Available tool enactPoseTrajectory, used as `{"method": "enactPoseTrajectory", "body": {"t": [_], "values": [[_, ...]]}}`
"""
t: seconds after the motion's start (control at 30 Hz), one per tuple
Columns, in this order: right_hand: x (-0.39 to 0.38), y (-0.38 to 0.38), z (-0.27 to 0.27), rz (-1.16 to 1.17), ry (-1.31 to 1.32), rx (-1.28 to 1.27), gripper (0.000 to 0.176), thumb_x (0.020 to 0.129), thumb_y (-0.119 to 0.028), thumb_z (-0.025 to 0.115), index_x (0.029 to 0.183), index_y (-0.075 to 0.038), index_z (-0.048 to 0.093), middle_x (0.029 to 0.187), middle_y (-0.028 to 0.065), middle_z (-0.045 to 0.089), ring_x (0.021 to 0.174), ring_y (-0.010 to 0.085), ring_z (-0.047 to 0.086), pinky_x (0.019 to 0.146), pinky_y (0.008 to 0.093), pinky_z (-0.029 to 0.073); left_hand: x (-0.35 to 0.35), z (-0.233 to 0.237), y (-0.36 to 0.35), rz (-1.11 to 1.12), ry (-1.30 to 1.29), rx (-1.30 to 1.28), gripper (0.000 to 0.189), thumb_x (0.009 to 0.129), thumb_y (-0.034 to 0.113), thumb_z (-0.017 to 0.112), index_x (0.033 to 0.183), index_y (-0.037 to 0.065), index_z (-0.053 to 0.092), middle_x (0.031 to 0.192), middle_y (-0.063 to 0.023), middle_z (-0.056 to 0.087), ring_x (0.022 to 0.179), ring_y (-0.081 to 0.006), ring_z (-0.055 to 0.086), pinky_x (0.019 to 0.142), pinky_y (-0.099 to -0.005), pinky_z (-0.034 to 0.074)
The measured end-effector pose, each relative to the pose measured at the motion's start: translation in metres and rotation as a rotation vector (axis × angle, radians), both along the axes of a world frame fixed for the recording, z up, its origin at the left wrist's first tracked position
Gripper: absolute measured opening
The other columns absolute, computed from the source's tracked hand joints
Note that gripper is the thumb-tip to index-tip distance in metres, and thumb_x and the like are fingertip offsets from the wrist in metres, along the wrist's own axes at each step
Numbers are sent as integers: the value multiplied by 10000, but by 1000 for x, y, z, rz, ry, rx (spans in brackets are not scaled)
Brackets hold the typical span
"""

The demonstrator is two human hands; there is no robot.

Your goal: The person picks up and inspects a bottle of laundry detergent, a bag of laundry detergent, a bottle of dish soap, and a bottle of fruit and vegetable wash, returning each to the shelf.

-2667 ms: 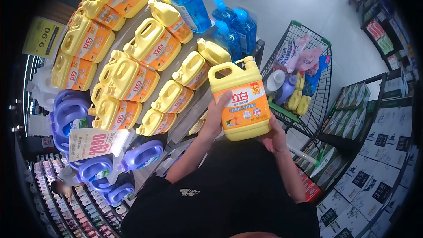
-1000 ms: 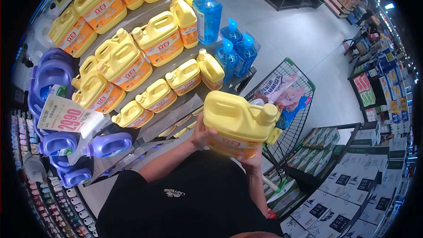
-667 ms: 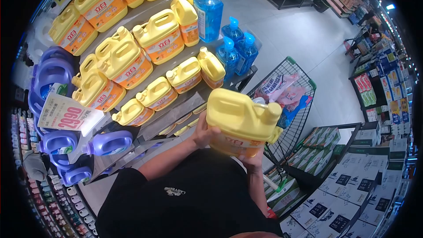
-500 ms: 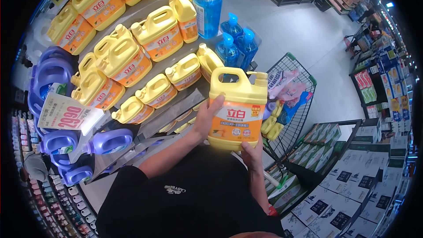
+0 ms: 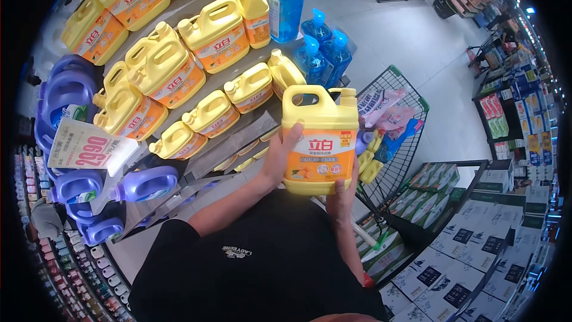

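A yellow jug with an orange label (image 5: 320, 143) is held upright between both hands in front of my chest. My left hand (image 5: 280, 154) presses on its left side, the thumb on the front. My right hand (image 5: 344, 195) holds its lower right side, the thumb near the bottom corner. The jug's handle and cap point up, and the label faces me. Behind it and to the left, similar yellow jugs (image 5: 215, 33) stand in rows on a tiered shelf (image 5: 196, 164). Fingers behind the jug are hidden.
Blue pump bottles (image 5: 285, 9) stand at the shelf's right end. A wire cart (image 5: 411, 137) with yellow bottles and pink and blue packs is at the right. Purple bottles (image 5: 149, 183) and a price sign (image 5: 83, 146) are at left. White boxes (image 5: 462, 235) are stacked lower right.
The held jug has risen slightly and turned a little more upright, with both hands still on it. The shelf and cart have shifted slightly in view.
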State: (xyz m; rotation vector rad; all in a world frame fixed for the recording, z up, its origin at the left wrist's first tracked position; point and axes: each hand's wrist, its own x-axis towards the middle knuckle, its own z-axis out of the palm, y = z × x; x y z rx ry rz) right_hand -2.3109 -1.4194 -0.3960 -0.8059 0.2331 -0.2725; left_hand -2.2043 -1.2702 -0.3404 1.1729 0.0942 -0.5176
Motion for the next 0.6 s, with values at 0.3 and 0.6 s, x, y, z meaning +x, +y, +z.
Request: {"method": "enactPoseTrajectory", "body": {"t": [0.3,0.6], "values": [[-1,-27,-33,519,-154,1186,485,1064,-392,493,1418,-62,523,1141,173,569,906,296,668,686,323,591,-19,32,2,-494,-685,187,930,954,590,670,1605,62,268,1591,-147,331,1473,-293,371,1164,-456,373],[3,10,-58,690,-297,1579,420,1055,-231,516,1428,-39,544,1130,240,564,682,301,709,483,308,602,3,11,-30,-481,-252,-109,934,1006,396,692,1652,47,115,1690,-209,219,1568,-297,244,1255,-436,254]]}}
